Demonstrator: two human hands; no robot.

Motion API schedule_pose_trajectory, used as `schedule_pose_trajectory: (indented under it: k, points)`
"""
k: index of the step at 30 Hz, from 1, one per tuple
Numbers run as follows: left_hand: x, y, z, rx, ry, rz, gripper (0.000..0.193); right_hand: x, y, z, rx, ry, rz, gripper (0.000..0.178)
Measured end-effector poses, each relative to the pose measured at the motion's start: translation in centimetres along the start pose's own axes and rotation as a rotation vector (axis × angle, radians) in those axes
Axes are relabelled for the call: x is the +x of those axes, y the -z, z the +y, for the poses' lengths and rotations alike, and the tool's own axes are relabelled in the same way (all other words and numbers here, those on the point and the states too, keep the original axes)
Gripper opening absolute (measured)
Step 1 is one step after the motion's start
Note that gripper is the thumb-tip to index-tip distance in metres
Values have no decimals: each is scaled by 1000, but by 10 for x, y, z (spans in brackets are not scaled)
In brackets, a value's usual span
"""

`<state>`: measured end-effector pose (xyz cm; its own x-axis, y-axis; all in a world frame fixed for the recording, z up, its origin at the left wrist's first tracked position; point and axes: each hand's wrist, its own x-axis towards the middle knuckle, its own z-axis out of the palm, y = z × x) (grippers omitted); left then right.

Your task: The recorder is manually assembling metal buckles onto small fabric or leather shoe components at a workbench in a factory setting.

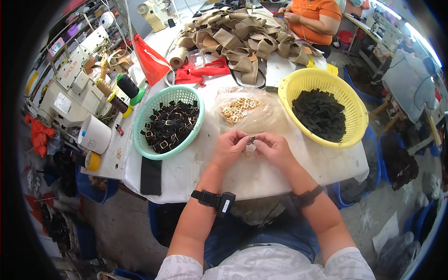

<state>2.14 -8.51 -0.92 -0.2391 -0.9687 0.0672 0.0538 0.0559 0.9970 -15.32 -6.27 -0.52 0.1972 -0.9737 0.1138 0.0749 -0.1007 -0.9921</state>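
At the table's near middle, my left hand (230, 148) and my right hand (274, 148) meet, fingertips pinched together. Between them is a small black strap piece (252, 139), and a gold-coloured buckle (248, 153) shows just below it; the fingers partly cover both. Just beyond my hands lies a clear plastic bag (273, 116) with many gold buckles (240, 109) in it. On the left, a mint-green basket (199, 116) holds black strap pieces fitted with gold buckles (170, 122). A yellow basket (357, 119) on the right holds plain black strips (319, 114).
A black phone (150, 176) lies at the table's near-left edge. Sewing machine (77, 79), thread cones (127, 87) and a white cup (94, 133) stand left. Beige fabric pieces (233, 37) heap at the back, beside a person in orange (315, 21). Blue bins (361, 172) sit below.
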Motion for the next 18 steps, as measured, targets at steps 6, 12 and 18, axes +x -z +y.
schedule_pose_trajectory:
  k: [6,12,18]
  points:
    - [-1,0,0,63,-59,-27,6,0,-2,-7,125,-80,43,13]
    - [2,-3,-6,-37,-132,-57,5,6,12,6,25,-12,85,12]
    - [1,1,1,80,6,-21,6,4,9,-4,-11,-111,54,11]
